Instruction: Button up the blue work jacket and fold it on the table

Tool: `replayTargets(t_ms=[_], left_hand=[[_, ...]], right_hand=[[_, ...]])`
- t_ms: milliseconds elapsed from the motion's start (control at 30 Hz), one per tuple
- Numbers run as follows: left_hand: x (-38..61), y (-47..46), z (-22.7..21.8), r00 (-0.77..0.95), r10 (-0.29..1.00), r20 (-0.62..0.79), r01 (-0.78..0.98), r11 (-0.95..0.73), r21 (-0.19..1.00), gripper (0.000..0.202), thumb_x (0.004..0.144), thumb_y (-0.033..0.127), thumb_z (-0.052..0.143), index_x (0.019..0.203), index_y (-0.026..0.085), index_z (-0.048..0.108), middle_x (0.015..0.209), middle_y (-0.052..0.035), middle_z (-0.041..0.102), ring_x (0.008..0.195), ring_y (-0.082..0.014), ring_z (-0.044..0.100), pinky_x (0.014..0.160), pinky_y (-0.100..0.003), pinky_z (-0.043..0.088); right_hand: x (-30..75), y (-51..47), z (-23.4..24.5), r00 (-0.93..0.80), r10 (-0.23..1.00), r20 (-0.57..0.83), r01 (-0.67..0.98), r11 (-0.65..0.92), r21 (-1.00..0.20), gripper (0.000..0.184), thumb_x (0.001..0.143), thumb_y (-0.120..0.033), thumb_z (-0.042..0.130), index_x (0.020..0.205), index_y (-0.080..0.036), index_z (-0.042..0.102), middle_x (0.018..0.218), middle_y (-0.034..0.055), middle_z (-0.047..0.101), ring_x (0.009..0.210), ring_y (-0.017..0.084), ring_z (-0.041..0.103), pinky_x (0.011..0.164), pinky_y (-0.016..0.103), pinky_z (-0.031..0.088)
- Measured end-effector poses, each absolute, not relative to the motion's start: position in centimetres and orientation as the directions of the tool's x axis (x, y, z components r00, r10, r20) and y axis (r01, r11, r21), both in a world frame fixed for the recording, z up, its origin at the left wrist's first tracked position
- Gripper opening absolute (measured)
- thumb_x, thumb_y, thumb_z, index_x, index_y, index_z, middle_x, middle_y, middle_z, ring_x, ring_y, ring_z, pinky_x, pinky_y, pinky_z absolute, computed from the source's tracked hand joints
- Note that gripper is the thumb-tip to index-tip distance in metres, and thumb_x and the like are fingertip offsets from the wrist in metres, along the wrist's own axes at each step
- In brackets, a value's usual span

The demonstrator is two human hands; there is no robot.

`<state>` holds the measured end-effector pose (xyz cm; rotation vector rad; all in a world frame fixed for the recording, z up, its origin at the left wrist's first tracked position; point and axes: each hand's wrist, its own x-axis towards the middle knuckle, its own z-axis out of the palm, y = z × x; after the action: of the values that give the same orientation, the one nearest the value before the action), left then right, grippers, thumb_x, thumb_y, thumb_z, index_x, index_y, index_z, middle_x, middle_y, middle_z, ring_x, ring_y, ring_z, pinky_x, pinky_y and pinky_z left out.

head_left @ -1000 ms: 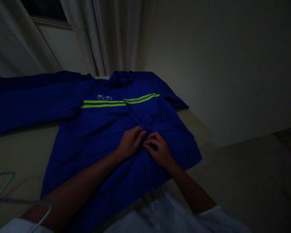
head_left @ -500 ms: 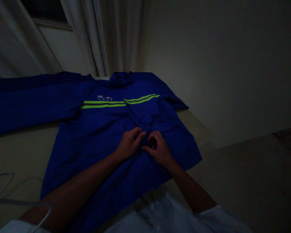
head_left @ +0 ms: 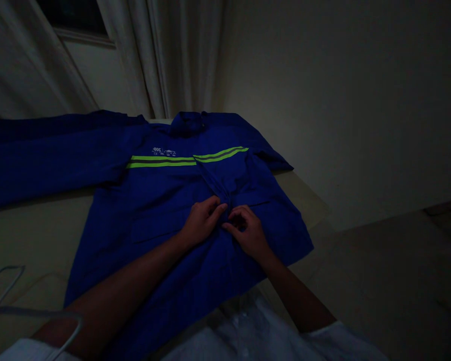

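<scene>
A blue work jacket (head_left: pixel 165 190) lies spread front-up, with a yellow-green and grey stripe across the chest and small white print above it. My left hand (head_left: pixel 203 220) pinches the jacket's front edge near the middle, thumb against bent fingers. Just beside it, my right hand (head_left: pixel 248 230) is curled at the same front opening, thumb and fingertips close together on the cloth. The fabric is drawn up into a fold running from the stripe down to the hands. Whatever small part lies between the fingertips is too dark to make out.
The jacket rests on a pale table (head_left: pixel 30 230), whose corner shows at right. Bent white wire (head_left: pixel 33 314), perhaps a hanger, is at lower left. Curtains (head_left: pixel 165 55) hang behind, with a plain wall (head_left: pixel 342 100) to the right. The light is dim.
My right thumb has drawn slightly right and up, closer to its fingertips. My left hand keeps its pinch, and the jacket lies nearly the same.
</scene>
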<state>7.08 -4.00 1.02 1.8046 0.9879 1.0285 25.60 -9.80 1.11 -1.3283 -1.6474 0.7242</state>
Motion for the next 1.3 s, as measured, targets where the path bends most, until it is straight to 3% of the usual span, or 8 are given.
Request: replayTargets(t_ms=[300,400,533,700,867,967,1133,1300], left_hand=[[7.2,-3.8,0.9,0.385,0.887,0.255,0.102,-0.315,0.944,0.030,0.104,0.046,0.051,0.102,0.020,0.065,0.067,0.0058,0.055,0.058,-0.0121,0.051,0.056,-0.025,0.037],[7.2,-3.7,0.7,0.434,0.876,0.211,-0.018,-0.225,0.974,0.036,0.105,0.045,0.050,0.128,0.020,0.060,0.082,0.0004,0.071,0.072,-0.0162,0.067,0.066,-0.026,0.050],[7.2,-3.2,0.3,0.485,0.850,0.206,-0.085,-0.189,0.978,0.033,0.103,0.045,0.054,0.121,0.018,0.063,0.099,-0.0080,0.079,0.093,-0.0224,0.076,0.085,-0.035,0.059],[7.1,-2.4,-0.4,0.410,0.867,0.283,-0.072,-0.278,0.958,0.039,0.103,0.043,0.054,0.134,0.019,0.061,0.127,-0.0125,0.074,0.118,-0.0258,0.071,0.103,-0.042,0.055],[7.0,-1.5,-0.6,0.304,0.937,0.171,-0.140,-0.134,0.981,0.061,0.103,0.055,0.051,0.150,0.017,0.048,0.136,-0.0166,0.070,0.118,-0.0281,0.071,0.100,-0.045,0.057],[6.9,-1.2,-0.7,0.313,0.921,0.230,-0.190,-0.177,0.966,0.064,0.101,0.056,0.055,0.152,0.020,0.047,0.150,-0.0158,0.061,0.138,-0.0303,0.058,0.112,-0.047,0.051],[6.9,-1.4,-1.2,0.371,0.877,0.305,-0.105,-0.286,0.952,0.059,0.101,0.043,0.057,0.156,0.025,0.046,0.161,-0.0128,0.050,0.146,-0.0291,0.051,0.121,-0.049,0.043],[6.6,-1.4,-1.1,0.325,0.880,0.345,0.124,-0.402,0.907,0.047,0.100,0.027,0.048,0.146,0.020,0.055,0.146,-0.0121,0.064,0.136,-0.0259,0.060,0.116,-0.046,0.049]], right_hand=[[25.8,-9.4,1.0,0.031,0.968,0.249,0.411,0.215,-0.886,0.024,0.087,-0.035,0.079,0.097,-0.023,0.062,0.092,-0.0002,0.061,0.077,0.015,0.058,0.068,0.027,0.047],[26.0,-9.4,0.9,0.136,0.968,0.213,0.294,0.165,-0.941,0.028,0.085,-0.036,0.079,0.103,-0.024,0.061,0.089,-0.0010,0.063,0.076,0.016,0.060,0.069,0.026,0.049],[26.6,-9.1,1.0,0.247,0.942,0.225,0.165,0.188,-0.968,0.032,0.080,-0.035,0.080,0.103,-0.024,0.060,0.095,0.0017,0.068,0.085,0.018,0.066,0.074,0.028,0.052],[27.1,-9.3,1.3,0.304,0.915,0.264,0.197,0.211,-0.957,0.022,0.083,-0.034,0.075,0.100,-0.023,0.064,0.094,0.0021,0.069,0.087,0.018,0.066,0.078,0.029,0.052],[26.1,-9.9,1.5,0.002,0.955,0.296,0.369,0.274,-0.888,0.011,0.089,-0.028,0.065,0.093,-0.022,0.072,0.090,0.0026,0.069,0.082,0.018,0.063,0.073,0.028,0.048],[26.9,-9.2,0.9,0.200,0.904,0.379,0.370,0.288,-0.883,0.011,0.086,-0.031,0.064,0.091,-0.021,0.068,0.086,0.0023,0.067,0.078,0.018,0.061,0.071,0.028,0.048],[29.4,-7.4,-0.3,0.526,0.759,0.383,0.331,0.233,-0.915,0.021,0.079,-0.040,0.064,0.089,-0.021,0.064,0.083,0.0030,0.067,0.078,0.020,0.061,0.072,0.032,0.050],[28.1,-8.7,0.1,0.320,0.840,0.437,0.425,0.285,-0.859,0.019,0.090,-0.035,0.060,0.093,-0.020,0.071,0.091,0.0057,0.068,0.087,0.022,0.064,0.080,0.034,0.052]])
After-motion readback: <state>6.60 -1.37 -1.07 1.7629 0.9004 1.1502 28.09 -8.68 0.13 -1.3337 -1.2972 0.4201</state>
